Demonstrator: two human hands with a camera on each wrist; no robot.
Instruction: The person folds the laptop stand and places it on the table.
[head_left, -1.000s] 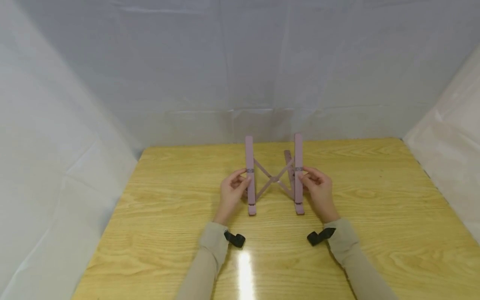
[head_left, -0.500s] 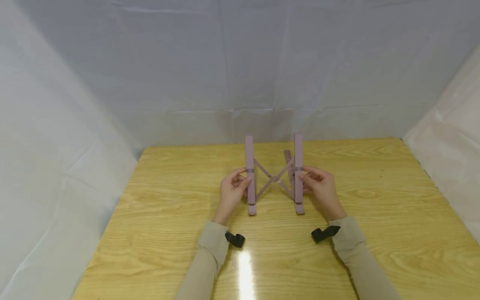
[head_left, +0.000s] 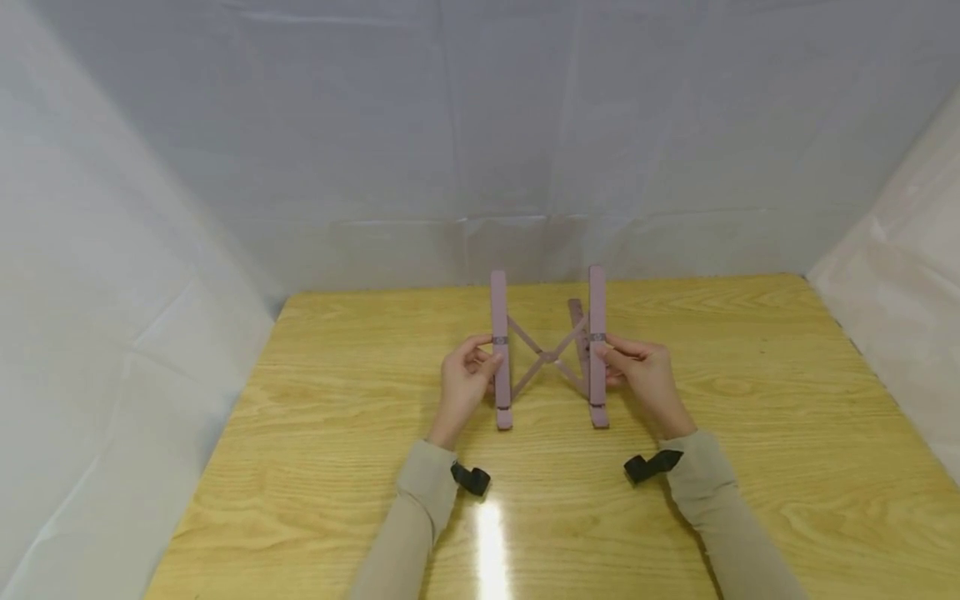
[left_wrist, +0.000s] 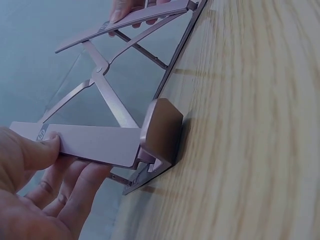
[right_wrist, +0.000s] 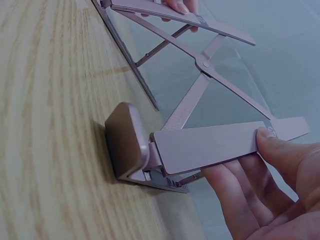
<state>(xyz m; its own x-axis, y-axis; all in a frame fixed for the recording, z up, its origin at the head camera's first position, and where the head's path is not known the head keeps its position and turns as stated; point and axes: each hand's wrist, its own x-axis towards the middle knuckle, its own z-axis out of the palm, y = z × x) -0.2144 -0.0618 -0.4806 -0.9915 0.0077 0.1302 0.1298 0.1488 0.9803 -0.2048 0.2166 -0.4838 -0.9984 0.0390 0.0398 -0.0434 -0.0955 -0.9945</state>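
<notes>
Pale, creased sheeting (head_left: 510, 125) forms the back and side walls around a wood-grain tabletop (head_left: 337, 467), on which a bright streak of reflected light (head_left: 491, 550) lies in the foreground. A pinkish-mauve folding laptop stand (head_left: 550, 357) stands unfolded toward the far side of the tabletop, between the two hands. Its left support bar (head_left: 499, 308) and right support bar (head_left: 597, 300) run nearly parallel, well apart, joined by X-shaped cross-braces (right_wrist: 186, 102); each bears a dark logo band. In the wrist views, the bars slope upward from their near ends, above base rails (right_wrist: 131, 57) resting on the wood; upturned lips (left_wrist: 162, 130) mark the near ends.

The left hand (head_left: 465, 385) pinches the left support bar, thumb on the upper face beside the logo band, fingers bent beneath. The right hand (head_left: 648, 380) grips the right support bar in mirrored fashion. Both grips are closed to the thickness of a bar. Beige sleeves (head_left: 701, 492) cover the forearms, and black wrist mounts (head_left: 471, 479) project inward at the cuffs.
</notes>
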